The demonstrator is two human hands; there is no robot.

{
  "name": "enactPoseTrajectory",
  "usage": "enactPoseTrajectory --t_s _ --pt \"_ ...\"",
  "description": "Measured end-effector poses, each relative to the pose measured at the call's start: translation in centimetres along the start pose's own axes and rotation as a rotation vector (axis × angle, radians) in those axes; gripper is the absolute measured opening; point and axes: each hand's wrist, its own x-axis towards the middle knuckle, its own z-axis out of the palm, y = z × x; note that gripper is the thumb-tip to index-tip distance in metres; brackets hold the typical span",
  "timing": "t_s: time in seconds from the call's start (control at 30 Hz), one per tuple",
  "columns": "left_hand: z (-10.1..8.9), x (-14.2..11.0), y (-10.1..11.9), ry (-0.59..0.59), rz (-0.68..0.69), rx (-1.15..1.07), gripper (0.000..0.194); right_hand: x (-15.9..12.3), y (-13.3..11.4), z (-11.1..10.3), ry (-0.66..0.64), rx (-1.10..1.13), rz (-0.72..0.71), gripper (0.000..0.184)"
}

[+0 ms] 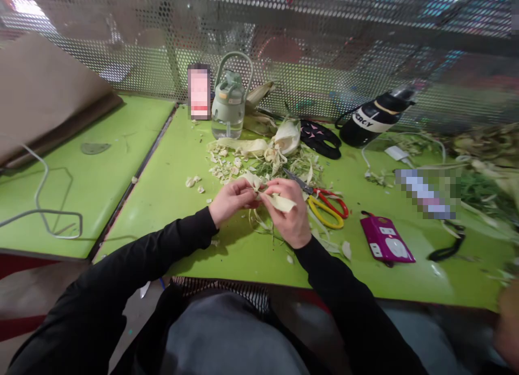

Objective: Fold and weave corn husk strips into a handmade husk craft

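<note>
Between my two hands, just above the green table, is a pale strip of corn husk (283, 203). My left hand (232, 201) pinches its upper left part with thumb and fingers. From the other side my right hand (288, 212) grips the same piece, with a loose end sticking out past the fingers. Behind the hands lie a heap of small cut husk bits (227, 166) and a larger bundle of corn husks (287, 138). Scissors (324, 202) with one red and one yellow handle lie partly spread, right of my right hand.
On the green table (141, 218) stand a pale green water bottle (229, 104) and a phone (199, 91). A black bottle (373, 118) leans against the perforated metal screen (316, 56). A purple power socket (387, 239), a black eye mask (320, 138) and more husks (486, 147) lie rightward.
</note>
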Motion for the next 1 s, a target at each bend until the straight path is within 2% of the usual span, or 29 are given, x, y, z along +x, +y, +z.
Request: enactPoseTrajectory --t_s 0.17,0.33,0.5,0.73,0.87,1.0 --pt "-0.9 0.3 0.8 -0.127 -0.032 0.180 0.006 0.5 -0.6 -0.2 -0.131 0.242 0.374 0.018" --pt "-1.3 0.3 0.5 -0.175 -0.100 0.148 0.014 0.1 -0.5 0.0 -0.178 0.448 0.580 0.022" --pt "-1.2 0.2 0.2 -0.146 -0.058 0.140 0.023 0.1 -0.6 -0.1 -0.217 0.543 0.629 0.024" --pt "-1.2 0.3 0.4 -0.218 0.007 0.310 0.013 0.2 -0.8 -0.2 -0.221 0.668 0.757 0.014" --pt "-1.2 0.4 0.5 -0.213 0.065 0.395 0.014 0.2 -0.5 -0.2 -0.253 0.666 0.744 0.017" --pt "-1.0 0.5 0.6 -0.154 0.089 0.369 0.020 0.2 -0.2 -0.1 -0.267 0.651 0.702 0.025"
